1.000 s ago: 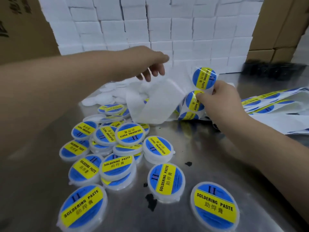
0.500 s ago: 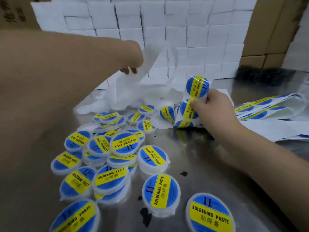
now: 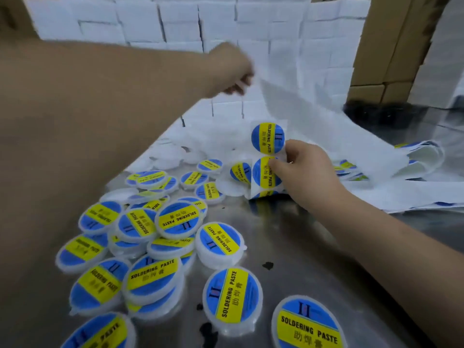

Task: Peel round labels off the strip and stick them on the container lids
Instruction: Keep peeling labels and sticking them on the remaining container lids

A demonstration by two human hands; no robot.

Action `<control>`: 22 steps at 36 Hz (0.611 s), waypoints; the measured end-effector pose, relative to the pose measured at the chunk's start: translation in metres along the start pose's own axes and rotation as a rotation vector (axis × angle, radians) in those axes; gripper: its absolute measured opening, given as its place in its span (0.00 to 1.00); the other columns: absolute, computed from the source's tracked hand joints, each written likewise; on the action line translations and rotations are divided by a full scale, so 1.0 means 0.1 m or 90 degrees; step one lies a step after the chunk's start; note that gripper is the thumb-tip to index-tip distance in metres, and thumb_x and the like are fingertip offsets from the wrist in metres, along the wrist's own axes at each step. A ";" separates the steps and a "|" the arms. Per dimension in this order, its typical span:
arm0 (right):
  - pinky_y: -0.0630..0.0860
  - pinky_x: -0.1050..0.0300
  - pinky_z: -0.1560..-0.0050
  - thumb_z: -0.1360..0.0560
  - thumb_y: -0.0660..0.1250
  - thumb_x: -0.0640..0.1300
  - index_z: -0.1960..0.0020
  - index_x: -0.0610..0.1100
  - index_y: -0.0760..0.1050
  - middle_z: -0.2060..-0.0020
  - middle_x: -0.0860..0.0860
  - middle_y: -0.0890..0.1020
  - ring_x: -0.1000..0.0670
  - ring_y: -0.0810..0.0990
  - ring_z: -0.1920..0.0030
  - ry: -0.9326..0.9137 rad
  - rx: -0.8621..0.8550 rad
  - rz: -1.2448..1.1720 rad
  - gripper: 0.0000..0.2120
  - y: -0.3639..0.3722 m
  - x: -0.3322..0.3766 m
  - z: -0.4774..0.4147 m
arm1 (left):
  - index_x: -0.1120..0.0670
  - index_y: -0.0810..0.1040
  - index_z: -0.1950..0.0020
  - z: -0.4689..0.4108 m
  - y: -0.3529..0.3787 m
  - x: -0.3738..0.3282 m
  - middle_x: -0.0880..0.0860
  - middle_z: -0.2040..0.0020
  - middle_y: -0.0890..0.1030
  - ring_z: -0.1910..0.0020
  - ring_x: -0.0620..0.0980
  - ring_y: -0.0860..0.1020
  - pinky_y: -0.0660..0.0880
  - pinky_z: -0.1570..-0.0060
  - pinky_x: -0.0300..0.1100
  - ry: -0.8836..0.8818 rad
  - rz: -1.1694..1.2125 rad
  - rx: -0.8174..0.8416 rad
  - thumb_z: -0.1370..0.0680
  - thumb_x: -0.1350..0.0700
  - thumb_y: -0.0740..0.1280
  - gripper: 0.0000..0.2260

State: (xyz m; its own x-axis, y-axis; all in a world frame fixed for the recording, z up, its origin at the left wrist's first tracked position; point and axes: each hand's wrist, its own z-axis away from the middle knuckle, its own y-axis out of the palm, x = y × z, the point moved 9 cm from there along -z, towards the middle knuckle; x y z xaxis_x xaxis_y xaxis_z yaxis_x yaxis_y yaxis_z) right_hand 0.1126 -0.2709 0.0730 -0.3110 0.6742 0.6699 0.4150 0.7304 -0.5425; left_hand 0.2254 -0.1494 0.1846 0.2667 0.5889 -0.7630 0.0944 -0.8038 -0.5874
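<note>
My right hand [image 3: 305, 169] pinches the label strip [image 3: 266, 156] near its upright end, where round blue-and-yellow "Soldering Paste" labels [image 3: 267, 138] sit one above another. My left hand [image 3: 232, 69], blurred and raised over the table's far side, grips the empty white backing paper [image 3: 308, 114], which trails right and down. Several labelled round white containers [image 3: 179, 219] lie heaped on the steel table [image 3: 288, 247] in front of me. Unlabelled white lids [image 3: 173, 154] lie farther back.
More label strip [image 3: 416, 156] lies folded at the right on loose white backing. White boxes [image 3: 226, 26] are stacked as a wall behind the table, with brown cartons [image 3: 381, 46] at the right. Dark smudges [image 3: 268, 265] mark the steel.
My left hand has swung the white backing paper up, first left, then back right and higher. My right hand has stayed on the strip, which shifted slightly down in view.
</note>
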 end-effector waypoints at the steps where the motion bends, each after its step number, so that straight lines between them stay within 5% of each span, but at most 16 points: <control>1: 0.67 0.53 0.66 0.28 0.63 0.42 0.61 0.36 0.72 0.68 0.42 0.74 0.47 0.68 0.67 0.001 0.003 -0.005 0.08 0.00 0.00 0.00 | 0.57 0.75 0.60 0.00 -0.14 0.30 0.52 0.63 0.77 0.65 0.49 0.77 0.70 0.64 0.37 -0.047 -0.091 0.012 0.21 0.58 0.59 0.09; 4: 0.70 0.52 0.65 0.28 0.64 0.42 0.61 0.36 0.72 0.67 0.40 0.75 0.46 0.69 0.66 0.004 0.002 -0.012 0.09 0.02 -0.03 -0.01 | 0.60 0.78 0.43 0.10 -0.33 0.96 0.56 0.46 0.78 0.44 0.55 0.75 0.67 0.61 0.35 -0.069 -0.443 0.080 0.21 0.60 0.58 0.12; 7: 0.71 0.57 0.67 0.28 0.63 0.42 0.59 0.43 0.74 0.68 0.45 0.77 0.47 0.74 0.66 0.001 -0.007 -0.019 0.03 0.01 -0.05 -0.04 | 0.56 0.67 0.30 0.15 -0.31 1.49 0.55 0.29 0.66 0.31 0.54 0.65 0.65 0.39 0.40 -0.080 -0.664 0.154 0.20 0.59 0.57 0.18; 11: 0.66 0.72 0.73 0.28 0.63 0.42 0.52 0.54 0.72 0.69 0.52 0.79 0.59 0.76 0.68 0.007 0.002 -0.046 0.08 0.01 -0.09 -0.05 | 0.49 0.58 0.25 0.06 -0.08 1.61 0.54 0.25 0.58 0.27 0.54 0.58 0.57 0.32 0.43 -0.061 -0.534 0.154 0.21 0.54 0.60 0.24; 14: 0.65 0.71 0.71 0.27 0.64 0.43 0.51 0.55 0.68 0.69 0.56 0.78 0.62 0.75 0.67 0.017 0.001 -0.055 0.09 0.01 -0.11 -0.05 | 0.49 0.61 0.27 -0.05 0.15 1.53 0.53 0.25 0.59 0.28 0.54 0.59 0.57 0.32 0.44 -0.038 -0.396 0.148 0.22 0.44 0.61 0.25; 16: 0.67 0.67 0.69 0.27 0.64 0.43 0.50 0.55 0.66 0.67 0.58 0.78 0.62 0.76 0.64 0.027 -0.003 -0.072 0.11 0.00 -0.12 -0.05 | 0.50 0.61 0.26 -0.09 0.30 1.56 0.54 0.25 0.59 0.27 0.55 0.59 0.57 0.32 0.46 -0.049 -0.435 0.171 0.24 0.40 0.61 0.29; 22: 0.68 0.66 0.67 0.27 0.64 0.43 0.50 0.54 0.65 0.65 0.55 0.79 0.59 0.76 0.62 0.009 -0.001 -0.052 0.11 0.01 -0.06 -0.02 | 0.55 0.68 0.32 -0.16 0.31 1.48 0.55 0.34 0.71 0.37 0.55 0.70 0.66 0.48 0.42 -0.034 -0.434 0.074 0.27 0.43 0.67 0.28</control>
State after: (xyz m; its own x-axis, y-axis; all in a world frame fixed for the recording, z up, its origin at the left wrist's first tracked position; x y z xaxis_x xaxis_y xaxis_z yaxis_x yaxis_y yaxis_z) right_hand 0.1163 -0.2747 0.0691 -0.3312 0.6111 0.7190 0.3896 0.7825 -0.4856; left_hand 0.2830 -0.0889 0.0574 0.1371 0.9650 -0.2236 0.1194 -0.2402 -0.9633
